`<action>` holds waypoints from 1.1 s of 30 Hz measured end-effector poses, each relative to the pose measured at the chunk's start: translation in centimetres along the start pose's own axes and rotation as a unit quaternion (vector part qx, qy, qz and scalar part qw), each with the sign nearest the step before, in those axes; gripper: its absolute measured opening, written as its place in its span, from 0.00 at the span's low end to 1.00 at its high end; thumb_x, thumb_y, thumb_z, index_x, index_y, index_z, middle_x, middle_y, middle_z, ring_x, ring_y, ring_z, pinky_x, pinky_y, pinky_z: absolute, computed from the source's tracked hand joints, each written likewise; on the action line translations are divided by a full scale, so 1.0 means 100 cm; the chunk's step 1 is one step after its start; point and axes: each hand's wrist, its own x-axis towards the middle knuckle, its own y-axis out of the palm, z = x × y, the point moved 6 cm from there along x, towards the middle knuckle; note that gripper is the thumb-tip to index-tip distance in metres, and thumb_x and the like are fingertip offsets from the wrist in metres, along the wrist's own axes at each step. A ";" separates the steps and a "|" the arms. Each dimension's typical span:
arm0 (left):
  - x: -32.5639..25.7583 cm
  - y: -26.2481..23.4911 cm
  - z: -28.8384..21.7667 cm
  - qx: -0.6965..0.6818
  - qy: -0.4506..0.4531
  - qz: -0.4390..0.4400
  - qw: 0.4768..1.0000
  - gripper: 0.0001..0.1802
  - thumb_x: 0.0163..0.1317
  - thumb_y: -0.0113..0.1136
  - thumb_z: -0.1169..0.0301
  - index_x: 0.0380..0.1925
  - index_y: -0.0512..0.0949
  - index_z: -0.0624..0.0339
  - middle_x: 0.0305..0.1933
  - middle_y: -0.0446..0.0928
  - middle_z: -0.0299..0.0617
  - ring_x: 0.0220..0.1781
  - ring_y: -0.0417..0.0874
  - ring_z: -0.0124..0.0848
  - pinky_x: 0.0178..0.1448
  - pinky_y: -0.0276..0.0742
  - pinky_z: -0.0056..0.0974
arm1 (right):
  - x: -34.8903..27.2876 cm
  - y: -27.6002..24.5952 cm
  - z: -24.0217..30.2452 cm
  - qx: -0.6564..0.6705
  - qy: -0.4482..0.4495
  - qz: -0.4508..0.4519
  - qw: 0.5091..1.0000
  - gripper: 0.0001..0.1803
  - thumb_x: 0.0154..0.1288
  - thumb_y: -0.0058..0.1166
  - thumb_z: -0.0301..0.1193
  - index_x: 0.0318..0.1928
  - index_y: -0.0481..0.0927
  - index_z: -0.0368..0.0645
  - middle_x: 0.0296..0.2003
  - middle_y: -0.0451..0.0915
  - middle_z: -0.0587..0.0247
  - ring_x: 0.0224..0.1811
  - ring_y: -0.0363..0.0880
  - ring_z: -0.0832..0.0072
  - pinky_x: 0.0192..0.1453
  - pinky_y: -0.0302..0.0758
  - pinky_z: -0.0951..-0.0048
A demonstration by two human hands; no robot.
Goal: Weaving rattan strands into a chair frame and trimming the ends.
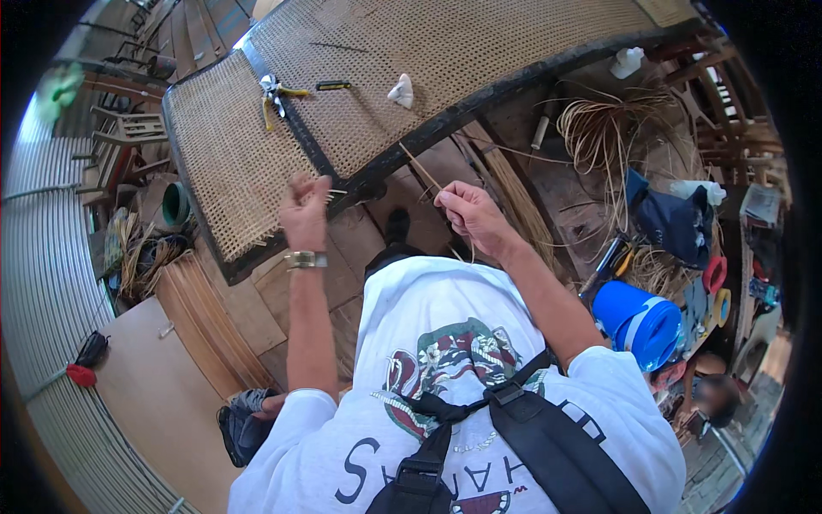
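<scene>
A black-framed panel of woven cane (360, 103) lies in front of me, with a dark crossbar dividing it. My left hand (306, 214) is over the near edge of its left section, fingers curled together. A thin pale piece sticks out by those fingers; its kind is too small to make out. Off the panel's near edge, my right hand (471, 216) pinches a thin cane strand (419, 164), which points up and left toward the frame. On the weave lie yellow-handled pliers (273, 92), a slim black-and-yellow tool (333, 85) and a crumpled white piece (401, 91).
Loose cane strands (612, 124) are heaped at the right. Nearer stand a blue container (638, 321) and a dark bag (676, 214). Curved wooden boards (201, 313) lie at the left, by a corrugated wall (51, 248). Another person (711, 398) is at the lower right.
</scene>
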 end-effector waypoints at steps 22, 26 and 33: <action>0.026 -0.063 0.058 -0.243 -0.256 -0.035 0.935 0.09 0.74 0.54 0.62 0.42 0.74 0.55 0.35 0.84 0.41 0.29 0.87 0.28 0.17 0.67 0.26 | 0.146 0.100 0.012 -0.475 -0.245 -0.103 0.839 0.20 0.67 0.58 0.35 0.51 0.74 0.33 0.43 0.77 0.47 0.44 0.78 0.57 0.50 0.76 0.65; 0.026 -0.087 0.068 -0.224 -0.318 -0.012 0.921 0.15 0.75 0.49 0.58 0.41 0.76 0.59 0.35 0.84 0.40 0.26 0.85 0.28 0.16 0.66 0.28 | 0.272 0.195 0.038 -0.578 -0.299 -0.125 0.749 0.36 0.64 0.60 0.47 0.61 0.64 0.33 0.55 0.70 0.39 0.59 0.69 0.48 0.62 0.68 0.53; 0.023 -0.088 0.077 -0.218 -0.371 0.084 0.899 0.14 0.74 0.52 0.62 0.46 0.75 0.61 0.42 0.84 0.44 0.32 0.89 0.32 0.20 0.67 0.25 | 0.443 0.279 0.048 -0.779 -0.030 -0.193 0.596 0.55 0.60 0.47 0.68 0.74 0.52 0.40 0.70 0.57 0.37 0.75 0.49 0.41 0.76 0.43 0.38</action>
